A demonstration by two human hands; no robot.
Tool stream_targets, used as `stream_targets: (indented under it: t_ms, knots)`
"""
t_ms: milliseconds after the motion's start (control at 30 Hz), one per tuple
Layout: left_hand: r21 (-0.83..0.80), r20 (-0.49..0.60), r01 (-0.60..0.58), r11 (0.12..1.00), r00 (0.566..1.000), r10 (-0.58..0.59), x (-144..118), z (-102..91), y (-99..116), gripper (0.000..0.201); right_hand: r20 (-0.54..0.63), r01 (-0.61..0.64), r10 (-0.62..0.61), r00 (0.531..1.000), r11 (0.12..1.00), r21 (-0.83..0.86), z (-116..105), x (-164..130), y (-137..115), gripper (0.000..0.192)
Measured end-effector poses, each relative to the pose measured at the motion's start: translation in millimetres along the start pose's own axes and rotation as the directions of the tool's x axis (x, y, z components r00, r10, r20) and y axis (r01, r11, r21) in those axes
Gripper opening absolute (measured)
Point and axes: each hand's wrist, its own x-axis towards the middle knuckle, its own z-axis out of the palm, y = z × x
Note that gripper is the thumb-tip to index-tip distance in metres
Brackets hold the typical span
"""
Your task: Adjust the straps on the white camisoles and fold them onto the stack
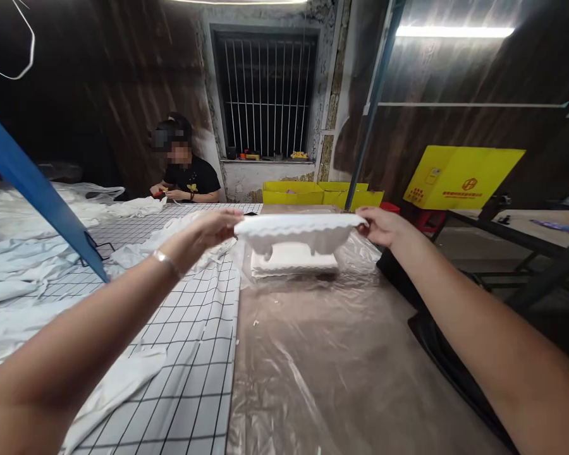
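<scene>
A white cloth piece with a wavy, scalloped edge [299,226] is stretched level between my two hands. My left hand [218,227] pinches its left end, and my right hand [382,226] pinches the right end. Below and just behind the cloth lies a flat stack of white pieces [294,259] with similar wavy edges, on clear plastic over a brown surface [327,341]. The held piece sags in the middle and partly covers the stack from view. Whether the two touch, I cannot tell.
White garments [23,246] lie heaped on the checked tablecloth [194,341] to the left. A blue post [42,189] slants down there. Across the table sits a person [189,174] in a black shirt, hands on something small. Yellow boxes [464,177] stand behind, at right and centre.
</scene>
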Motion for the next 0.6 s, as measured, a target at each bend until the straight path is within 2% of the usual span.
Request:
stream_targets:
  t_ms: [67,100,167,233,300,433,500,600]
  knots:
    - [0.004,-0.032,-0.102,0.995,0.994,0.102,41,4.6,22,0.018,-0.042,0.022,-0.023,0.999,1.000,-0.018,11,39,-13,0.023]
    - [0.015,-0.039,-0.129,0.992,0.991,0.129,58,6.9,27,0.018,-0.051,0.004,-0.006,0.999,0.999,-0.041,15,53,-14,0.023]
    - [0.066,-0.044,-0.117,0.991,0.992,0.120,83,11.0,21,0.017,-0.054,-0.066,0.060,0.997,0.992,-0.103,20,70,-1,0.021]
    - [0.137,-0.061,-0.045,0.990,0.997,0.054,99,13.8,-4,0.015,-0.058,-0.141,0.133,0.989,0.976,-0.169,20,75,29,0.020]
    - [0.193,-0.083,0.050,0.980,0.996,-0.035,109,14.5,-42,0.015,-0.079,-0.210,0.197,0.977,0.951,-0.225,16,71,67,0.019]
    - [0.291,-0.120,0.189,0.938,0.980,-0.160,115,10.0,-113,0.020,-0.134,-0.302,0.273,0.953,0.897,-0.322,4,57,133,0.019]
    - [0.337,-0.137,0.201,0.920,0.977,-0.163,116,6.9,-131,0.021,-0.149,-0.289,0.251,0.956,0.889,-0.355,-1,53,148,0.019]
    - [0.414,-0.155,0.153,0.897,0.983,-0.096,118,5.1,-141,0.024,-0.172,-0.227,0.168,0.971,0.880,-0.418,-5,52,151,0.013]
